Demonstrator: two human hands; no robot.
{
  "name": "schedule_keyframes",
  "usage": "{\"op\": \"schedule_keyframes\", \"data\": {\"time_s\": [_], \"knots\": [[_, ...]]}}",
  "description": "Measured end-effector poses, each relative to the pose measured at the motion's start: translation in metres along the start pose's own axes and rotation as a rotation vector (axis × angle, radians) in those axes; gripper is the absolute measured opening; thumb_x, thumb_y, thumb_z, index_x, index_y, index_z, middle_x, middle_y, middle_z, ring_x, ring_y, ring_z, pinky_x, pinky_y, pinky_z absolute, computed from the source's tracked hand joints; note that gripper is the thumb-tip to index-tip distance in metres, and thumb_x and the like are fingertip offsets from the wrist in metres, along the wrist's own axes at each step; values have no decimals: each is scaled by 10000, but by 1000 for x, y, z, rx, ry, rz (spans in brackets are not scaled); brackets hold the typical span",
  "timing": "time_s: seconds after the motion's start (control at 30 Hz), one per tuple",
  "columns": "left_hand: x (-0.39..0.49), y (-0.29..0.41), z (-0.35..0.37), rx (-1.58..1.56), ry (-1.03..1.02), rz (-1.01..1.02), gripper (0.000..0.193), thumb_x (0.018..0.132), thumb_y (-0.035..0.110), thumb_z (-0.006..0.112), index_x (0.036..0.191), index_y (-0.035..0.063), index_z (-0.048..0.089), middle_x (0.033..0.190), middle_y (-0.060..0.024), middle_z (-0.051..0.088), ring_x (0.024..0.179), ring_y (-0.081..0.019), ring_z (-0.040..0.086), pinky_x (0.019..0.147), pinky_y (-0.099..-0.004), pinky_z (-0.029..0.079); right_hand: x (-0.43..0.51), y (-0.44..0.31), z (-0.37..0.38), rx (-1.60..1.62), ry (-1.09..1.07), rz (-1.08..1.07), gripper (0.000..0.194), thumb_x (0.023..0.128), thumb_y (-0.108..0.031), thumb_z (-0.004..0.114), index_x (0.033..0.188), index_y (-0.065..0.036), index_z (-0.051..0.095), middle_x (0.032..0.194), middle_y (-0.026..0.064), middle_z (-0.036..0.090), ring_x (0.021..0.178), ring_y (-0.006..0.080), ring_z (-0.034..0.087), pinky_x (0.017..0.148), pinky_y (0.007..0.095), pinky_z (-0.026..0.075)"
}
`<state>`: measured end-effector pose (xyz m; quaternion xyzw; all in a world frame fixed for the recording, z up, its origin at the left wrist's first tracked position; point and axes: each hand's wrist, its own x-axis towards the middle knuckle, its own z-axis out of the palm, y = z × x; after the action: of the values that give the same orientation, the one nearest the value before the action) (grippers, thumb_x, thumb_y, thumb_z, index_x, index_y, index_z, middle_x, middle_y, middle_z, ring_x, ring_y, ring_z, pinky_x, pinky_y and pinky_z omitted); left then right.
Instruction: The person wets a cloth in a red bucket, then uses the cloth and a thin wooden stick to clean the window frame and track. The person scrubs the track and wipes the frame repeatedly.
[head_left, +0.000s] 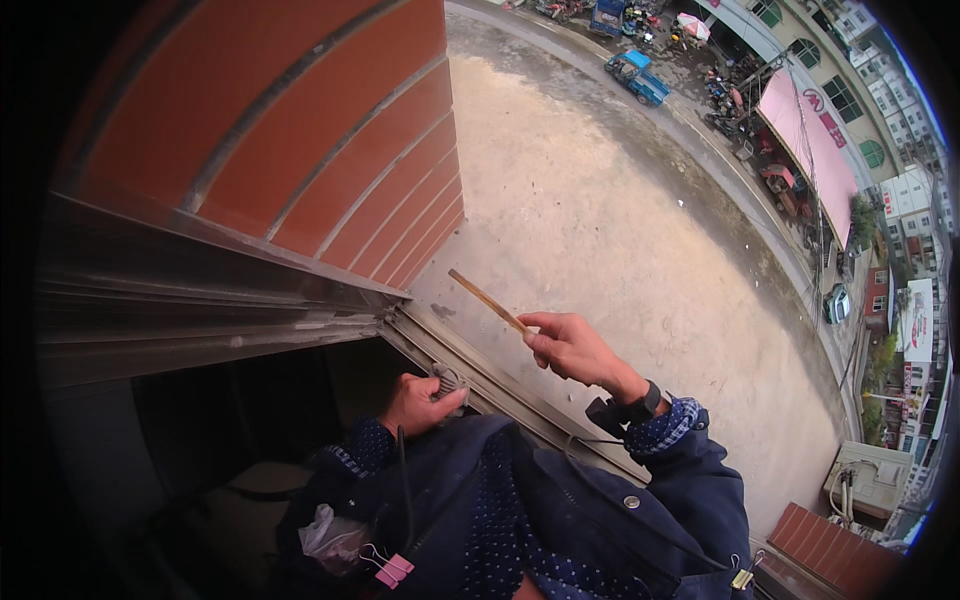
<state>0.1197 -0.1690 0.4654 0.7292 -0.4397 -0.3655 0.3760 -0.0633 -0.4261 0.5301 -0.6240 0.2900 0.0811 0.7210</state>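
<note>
Out beyond the window frame, my right hand (577, 349) pinches one end of a thin brownish strip (486, 300), perhaps wood or bamboo, between thumb and fingers. The strip's far, darker end points toward the tiled wall corner and appears to touch nothing. My left hand (420, 405) grips a crumpled grey cloth or ribbed glove (450, 382) beside the inner edge of the window frame; which of the two it is I cannot tell. Below both hands runs the metal window track (480, 367), looking dusty.
Red-brown wall tiles (360, 142) rise at the upper left, next to a dark metal window jamb (210, 300). Far below lies a concrete yard (600, 217). An outdoor air-conditioner unit (870, 476) hangs at the lower right. Binder clips and a plastic bag (334, 536) are at my clothing.
</note>
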Motion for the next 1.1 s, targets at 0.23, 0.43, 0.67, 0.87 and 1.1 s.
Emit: {"op": "schedule_keyframes", "data": {"time_s": [0.23,0.43,0.67,0.87,1.1], "knots": [[-3,-25,15,10,137,170,429,844,286,844,602,14,616,579,-173,624,518,-325,673,490,-394,501,-9,-7,64,-198,-88,56,357,1011,-111,562,1311,55,665,862,109,715,722,144,645,717,335,542],[-5,-31,20,8,216,336,355,831,249,855,642,46,633,593,-143,644,531,-317,676,502,-397,519,-13,2,79,-310,-13,118,363,960,-137,577,1241,57,699,821,190,717,739,216,685,749,374,553],[-7,-38,20,37,198,404,297,823,220,856,677,61,652,615,-132,651,552,-318,681,513,-401,523,-7,15,113,-304,160,71,328,933,-132,574,1166,46,721,865,271,711,768,319,716,773,427,555],[-9,-44,18,25,150,449,266,816,209,860,693,68,671,621,-130,652,557,-324,679,523,-407,524,14,19,133,-246,219,12,307,920,-122,579,1126,57,721,873,294,705,813,330,734,788,428,558],[-22,-45,14,76,119,458,211,816,185,854,722,72,703,629,-121,664,559,-308,687,517,-403,525,52,36,145,-132,259,-7,372,911,-119,596,1211,65,713,925,265,748,853,296,737,819,416,568]]}}
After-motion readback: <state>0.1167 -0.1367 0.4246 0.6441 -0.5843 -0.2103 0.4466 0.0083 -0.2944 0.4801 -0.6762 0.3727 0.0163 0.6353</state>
